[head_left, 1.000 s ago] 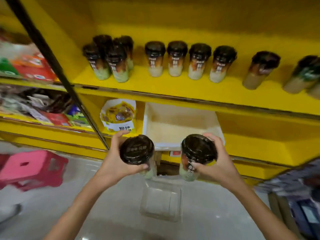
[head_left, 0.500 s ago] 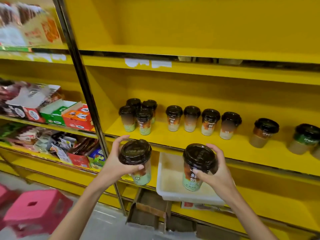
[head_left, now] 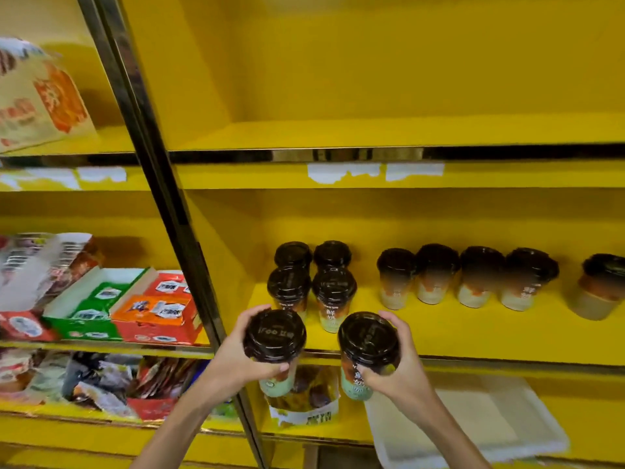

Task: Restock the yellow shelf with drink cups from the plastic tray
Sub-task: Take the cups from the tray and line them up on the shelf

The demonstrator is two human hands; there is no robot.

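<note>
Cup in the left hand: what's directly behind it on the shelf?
Behind the cup in the left hand stands a two-by-two cluster of dark-lidded cups on the yellow shelf. The near-left cup's lower body is covered; anything further back is hidden.

The shelf (head_left: 473,336) is bright yellow with a dark metallic edge strip. Drink cups (head_left: 333,296) have dark brown lids and orange-to-pale-green printed sides. Snack boxes (head_left: 152,313) are red, orange and green.

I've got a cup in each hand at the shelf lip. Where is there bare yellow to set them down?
Bare shelf runs along the front, before the row of four cups, and in the gap between that row and the lone cup at right. It is crowded at left around the cluster of four cups, just behind the left hand.
</note>
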